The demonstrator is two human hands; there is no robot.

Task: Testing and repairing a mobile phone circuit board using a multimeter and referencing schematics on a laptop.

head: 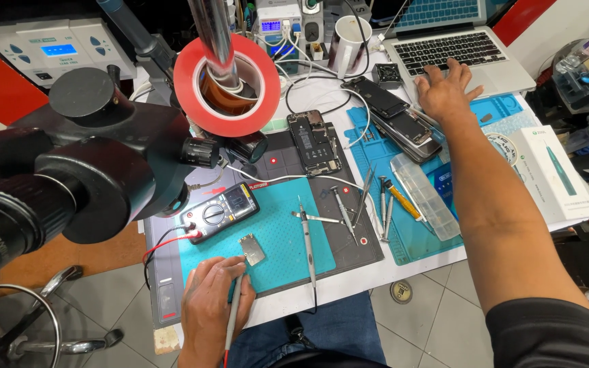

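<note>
My left hand [214,300] rests at the near edge of the teal work mat [277,232] and holds a red-tipped test probe [232,319] pointing toward a small metal-shielded circuit board [251,249]. A second probe [307,238] lies loose on the mat. The multimeter [220,211] sits just behind, with red and black leads plugged in. My right hand [446,87] is stretched far out, fingers spread, resting on the front of a silver laptop [461,58]. An opened phone chassis [315,143] lies on the dark mat further back.
A black microscope [69,170] and a red tape roll [230,85] on a chrome post fill the left. Stacked phones [403,123], screwdrivers and tweezers [376,201], a clear parts case [425,196], a white box [555,174], a mug [350,42] and a soldering station [59,51] surround the mats.
</note>
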